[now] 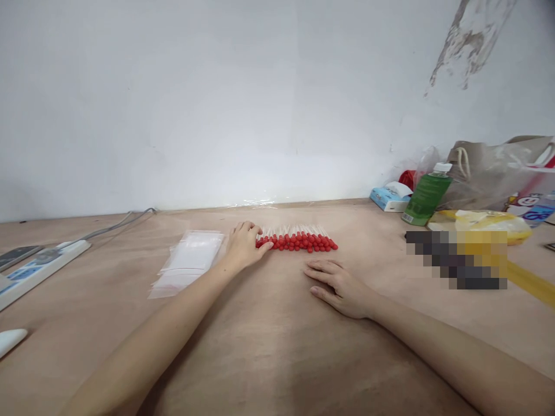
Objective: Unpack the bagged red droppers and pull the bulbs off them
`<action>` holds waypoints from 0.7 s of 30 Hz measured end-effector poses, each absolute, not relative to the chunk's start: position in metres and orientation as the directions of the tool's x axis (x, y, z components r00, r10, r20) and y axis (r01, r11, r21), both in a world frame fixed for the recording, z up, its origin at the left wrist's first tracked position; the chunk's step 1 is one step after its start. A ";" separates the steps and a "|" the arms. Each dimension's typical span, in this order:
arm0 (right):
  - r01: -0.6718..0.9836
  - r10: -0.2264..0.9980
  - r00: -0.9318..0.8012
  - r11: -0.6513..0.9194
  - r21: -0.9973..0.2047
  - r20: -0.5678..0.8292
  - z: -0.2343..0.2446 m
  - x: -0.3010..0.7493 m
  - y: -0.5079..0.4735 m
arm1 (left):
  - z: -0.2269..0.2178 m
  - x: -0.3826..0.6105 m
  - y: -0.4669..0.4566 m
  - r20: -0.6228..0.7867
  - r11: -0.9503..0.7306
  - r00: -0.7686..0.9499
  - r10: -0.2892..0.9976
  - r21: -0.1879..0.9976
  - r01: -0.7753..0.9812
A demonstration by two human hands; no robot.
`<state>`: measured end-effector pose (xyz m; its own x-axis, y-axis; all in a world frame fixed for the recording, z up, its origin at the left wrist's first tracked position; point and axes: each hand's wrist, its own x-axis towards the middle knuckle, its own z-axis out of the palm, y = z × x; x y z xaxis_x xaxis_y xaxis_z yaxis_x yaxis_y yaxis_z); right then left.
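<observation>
A row of white sticks with round red heads (pixel 299 241), like large matches, lies on the wooden table with the heads facing me. My left hand (pixel 245 245) rests at the row's left end, its fingers along the outer side and its thumb apart, reaching toward the nearest red heads. It appears to touch the end sticks without gripping any. Below the row on the right, my right hand (pixel 340 287) lies on the tabletop, fingers stretched out and thumb apart, holding nothing. Left of my left hand is a stack of clear plastic bags (pixel 191 257), partly behind my forearm.
On the left lie a white power strip (pixel 69 254) with a grey cable and a phone (pixel 17 256). At the right stand a green bottle (pixel 427 196), a blue tissue pack (pixel 388 197) and several bags. A pixelated dark object (pixel 455 260) lies before them. The wall bounds the table's back.
</observation>
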<state>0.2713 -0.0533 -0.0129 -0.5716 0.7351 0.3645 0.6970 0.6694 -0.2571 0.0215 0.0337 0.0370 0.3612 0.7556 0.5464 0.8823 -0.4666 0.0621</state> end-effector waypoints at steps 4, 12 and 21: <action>0.698 0.733 -0.571 0.670 -0.252 0.370 -0.012 0.271 -0.053 | 0.030 0.025 0.042 0.526 -0.451 0.303 0.794 0.177 0.875; 0.699 0.742 -0.574 0.664 -0.265 0.346 -0.013 0.271 -0.053 | 0.022 0.021 0.036 0.597 -0.312 -0.017 0.802 0.443 0.840; 0.734 0.700 -0.404 0.632 -0.248 0.589 -0.011 0.268 -0.054 | 0.008 -0.022 -0.031 0.411 -0.567 0.394 0.822 0.531 0.630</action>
